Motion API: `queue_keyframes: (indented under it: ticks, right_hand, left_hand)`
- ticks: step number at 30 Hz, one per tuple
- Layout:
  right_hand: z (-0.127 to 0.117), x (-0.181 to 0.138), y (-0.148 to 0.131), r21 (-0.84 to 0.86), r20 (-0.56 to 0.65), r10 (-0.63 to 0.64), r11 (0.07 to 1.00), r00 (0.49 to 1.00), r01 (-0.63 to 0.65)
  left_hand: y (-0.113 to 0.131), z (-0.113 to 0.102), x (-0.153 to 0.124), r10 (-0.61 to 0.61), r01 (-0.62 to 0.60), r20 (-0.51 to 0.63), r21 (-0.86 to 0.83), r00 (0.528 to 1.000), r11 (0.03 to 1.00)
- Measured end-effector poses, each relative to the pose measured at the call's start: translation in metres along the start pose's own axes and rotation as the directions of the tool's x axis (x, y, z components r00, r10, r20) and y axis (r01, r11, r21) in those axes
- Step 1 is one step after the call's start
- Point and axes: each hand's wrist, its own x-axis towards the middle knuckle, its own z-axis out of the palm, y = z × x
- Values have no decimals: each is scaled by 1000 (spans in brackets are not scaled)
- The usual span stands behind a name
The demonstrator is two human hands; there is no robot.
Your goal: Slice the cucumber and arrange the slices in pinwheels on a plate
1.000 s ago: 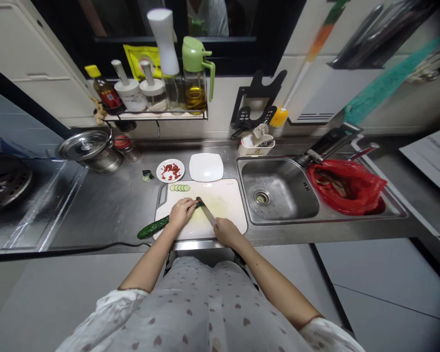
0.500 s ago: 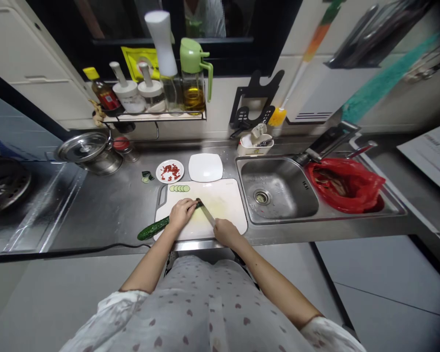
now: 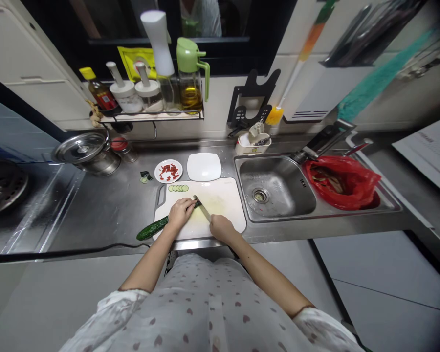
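Pinning cucumber point(image 3: 152, 229) | left hand point(image 3: 181, 213): curled closed over it | right hand point(image 3: 222, 228): clamped on knife point(image 3: 204, 210)

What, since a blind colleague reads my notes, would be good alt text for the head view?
A person's left hand holds a cucumber on a white cutting board; the right hand grips a knife at the cucumber's far end. Pale round slices lie near the board's far left corner.
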Motion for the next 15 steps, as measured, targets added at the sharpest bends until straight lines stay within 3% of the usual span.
queue_keyframes:
  ticks: [15]
  right_hand:
    - [6, 1, 4, 0, -15, -3, 1000, 1000, 3]
  left_hand:
    - [-2, 2, 0, -7, 7, -5, -4, 1000, 1000]
